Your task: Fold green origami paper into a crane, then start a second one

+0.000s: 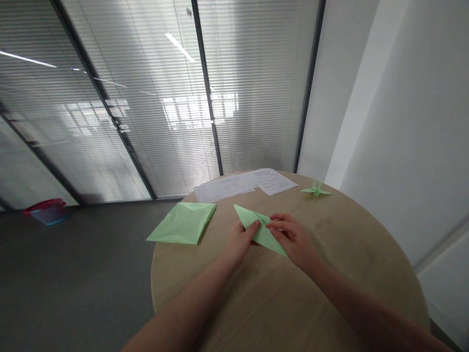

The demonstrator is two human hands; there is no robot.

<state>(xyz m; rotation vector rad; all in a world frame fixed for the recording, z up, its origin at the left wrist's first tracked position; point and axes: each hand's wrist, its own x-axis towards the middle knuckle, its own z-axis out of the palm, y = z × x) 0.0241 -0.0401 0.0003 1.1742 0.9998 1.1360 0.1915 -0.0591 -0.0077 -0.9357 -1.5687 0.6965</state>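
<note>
A folded piece of light green paper (273, 240) is held above the round wooden table, its long points reaching to the upper left and lower right. My left hand (244, 237) grips its lower left side, thumb on top and fingers underneath. From the right, my right hand (293, 238) has its fingertips closed at a small fold near the paper's middle. A finished green paper crane (316, 189) stands toward the back right of the table. To the left lies a larger stack of green paper (185, 222), overhanging the table edge.
White printed sheets (227, 187) lie at the far side of the round table (351, 264). Glass panels with blinds (256, 98) rise behind it, and a white wall (414, 122) is at the right. A red and blue basket (47, 212) stands on the floor at left.
</note>
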